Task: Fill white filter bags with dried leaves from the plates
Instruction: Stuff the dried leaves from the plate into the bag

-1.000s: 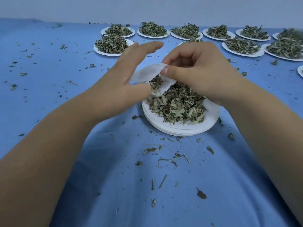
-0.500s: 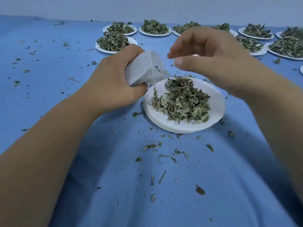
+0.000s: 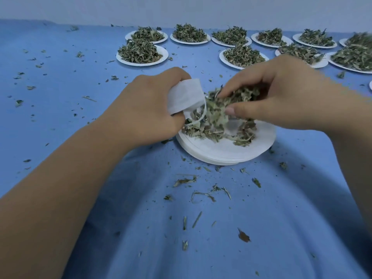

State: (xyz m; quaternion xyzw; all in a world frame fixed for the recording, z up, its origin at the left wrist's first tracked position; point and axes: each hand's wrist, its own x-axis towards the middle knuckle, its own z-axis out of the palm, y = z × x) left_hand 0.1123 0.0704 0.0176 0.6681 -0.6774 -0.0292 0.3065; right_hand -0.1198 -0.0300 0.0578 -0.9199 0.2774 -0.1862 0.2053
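The left hand [image 3: 141, 113] is gripping a white bag [image 3: 185, 95] at the plate's left rim, with its fingers curled round it. The bag is thin, matte and papery, creased into a soft squarish pouch. A pale loop of string [image 3: 199, 119] is hanging from it over the plate. The right hand [image 3: 281, 93] is hovering above the plate, with thumb and fingers pinching a loose clump of leaves [image 3: 217, 105] just beside the bag's lower edge. Whether the bag's mouth is open I cannot tell.

The leaves are dry, curled and flaky, dull green with paler undersides. More are lying in a ragged heap on the plate [image 3: 231, 152], which is round, white and flat, its near rim showing thin layers like a stack. It is sitting on a worktop [image 3: 60, 109] covered in smooth blue cloth, which is lying in broad soft folds in front of the plate. Crumbs [image 3: 201, 194] and slivers of leaf are littering the cloth in front of the plate and to its left.

Beyond the plate, far plates [image 3: 142, 55] heaped with leaves are standing in two rows, running off to the right. A plain pale wall [image 3: 181, 9] is closing the far edge behind them. Left of the plate, the cloth is lying open but for crumbs.
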